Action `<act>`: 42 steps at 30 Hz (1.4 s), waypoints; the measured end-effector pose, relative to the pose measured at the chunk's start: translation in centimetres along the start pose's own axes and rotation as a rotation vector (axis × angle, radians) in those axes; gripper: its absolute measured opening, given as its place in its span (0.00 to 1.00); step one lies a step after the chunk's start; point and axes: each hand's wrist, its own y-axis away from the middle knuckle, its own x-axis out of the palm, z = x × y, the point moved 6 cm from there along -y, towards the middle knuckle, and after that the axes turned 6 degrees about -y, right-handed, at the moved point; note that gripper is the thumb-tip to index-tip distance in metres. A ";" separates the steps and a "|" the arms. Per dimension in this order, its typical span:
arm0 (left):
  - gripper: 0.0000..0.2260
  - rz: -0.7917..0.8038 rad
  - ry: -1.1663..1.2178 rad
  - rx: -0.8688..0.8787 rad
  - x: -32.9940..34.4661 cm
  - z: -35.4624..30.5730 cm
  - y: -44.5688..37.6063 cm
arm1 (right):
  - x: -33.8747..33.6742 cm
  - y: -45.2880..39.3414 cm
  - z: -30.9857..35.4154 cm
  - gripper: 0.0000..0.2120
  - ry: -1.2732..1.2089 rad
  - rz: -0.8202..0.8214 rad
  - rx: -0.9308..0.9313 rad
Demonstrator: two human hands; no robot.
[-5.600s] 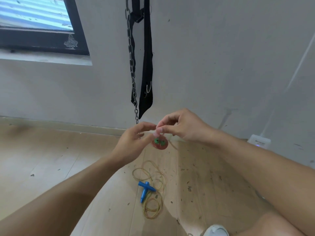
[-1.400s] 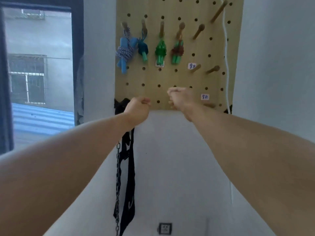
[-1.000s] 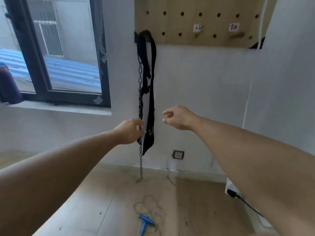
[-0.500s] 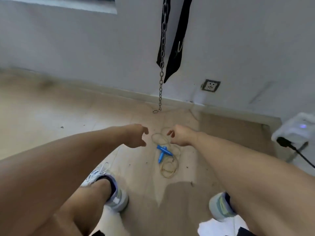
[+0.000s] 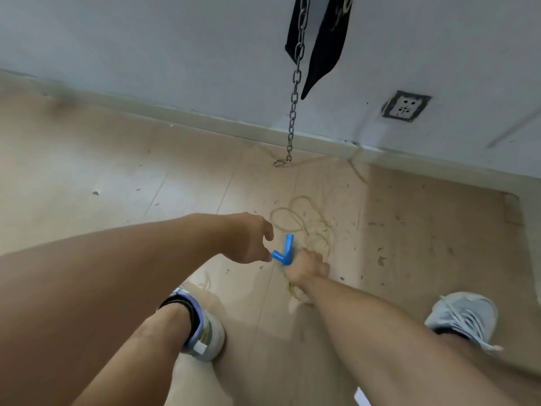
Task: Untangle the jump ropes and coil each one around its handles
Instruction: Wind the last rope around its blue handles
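Observation:
A jump rope with two blue handles [image 5: 283,252] and a thin yellowish cord [image 5: 304,221] lies in loose loops on the wooden floor. The two handles form a V shape. My right hand [image 5: 306,266] is closed around the lower ends of the handles and part of the cord. My left hand [image 5: 251,240] hovers just left of the handles, fingers curled and apart, a fingertip touching the shorter handle's tip. Part of the cord is hidden under my right hand.
A metal chain [image 5: 294,92] with a clip and a black strap [image 5: 325,39] hang from the wall above the rope. A wall socket [image 5: 405,106] sits to the right. My two shoes [image 5: 202,326] [image 5: 465,317] stand on the scuffed floor [image 5: 117,183].
My view dropped from the pegboard to the floor. Both hands lowered toward the blue-handled rope; my right hand has closed on the handles and my left has come beside them.

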 end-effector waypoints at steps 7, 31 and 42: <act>0.22 0.024 -0.022 -0.022 -0.5 0.9 0.7 | 2.5 1.8 -0.9 0.16 0.233 0.063 -0.160; 0.23 -0.678 0.160 0.236 -10.4 -7.3 14.1 | -31.0 25.7 7.7 0.11 -0.083 -0.178 -1.005; 0.04 -0.829 0.284 0.066 -13.6 -2.2 16.2 | -32.5 17.9 -1.5 0.08 -0.313 0.024 -0.644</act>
